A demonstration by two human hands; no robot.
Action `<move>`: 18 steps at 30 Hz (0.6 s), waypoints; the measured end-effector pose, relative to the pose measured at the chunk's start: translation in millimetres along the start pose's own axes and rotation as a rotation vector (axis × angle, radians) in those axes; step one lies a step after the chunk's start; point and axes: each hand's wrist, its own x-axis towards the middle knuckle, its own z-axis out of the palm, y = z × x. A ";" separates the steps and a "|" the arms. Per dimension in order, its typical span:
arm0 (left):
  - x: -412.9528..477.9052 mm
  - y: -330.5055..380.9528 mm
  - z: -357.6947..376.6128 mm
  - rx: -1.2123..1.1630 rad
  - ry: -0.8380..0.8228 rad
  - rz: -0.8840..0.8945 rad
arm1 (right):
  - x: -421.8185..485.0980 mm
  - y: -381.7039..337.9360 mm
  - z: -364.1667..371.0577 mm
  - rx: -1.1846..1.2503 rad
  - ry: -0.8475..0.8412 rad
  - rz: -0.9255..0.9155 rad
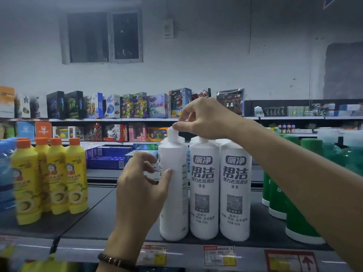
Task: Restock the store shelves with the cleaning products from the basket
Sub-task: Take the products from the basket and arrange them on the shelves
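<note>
A tall white cleaner bottle [173,193] stands at the front of the dark shelf [102,218], its label turned sideways. My right hand [204,118] pinches its white cap from above. My left hand [141,185] is beside its body, fingers apart, the thumb touching the bottle's side. Two more white bottles [204,189] [234,191] stand right of it with labels facing me. The basket is out of view.
Yellow bottles with orange caps [57,179] stand at the left of the shelf, green bottles [282,205] at the right. Bare shelf lies between the yellow bottles and my left hand. Price tags [219,256] line the shelf edge. Toy boxes [137,105] fill far shelves.
</note>
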 end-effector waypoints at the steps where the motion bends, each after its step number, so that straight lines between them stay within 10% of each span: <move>1: -0.7 -6.3 -0.1 -0.007 -0.035 -0.033 | 4.0 -3.9 3.8 -0.003 -0.026 -0.003; 18: -16.2 -31.4 15.1 -0.407 -0.458 -0.411 | 24.3 -20.1 19.6 0.024 -0.152 0.069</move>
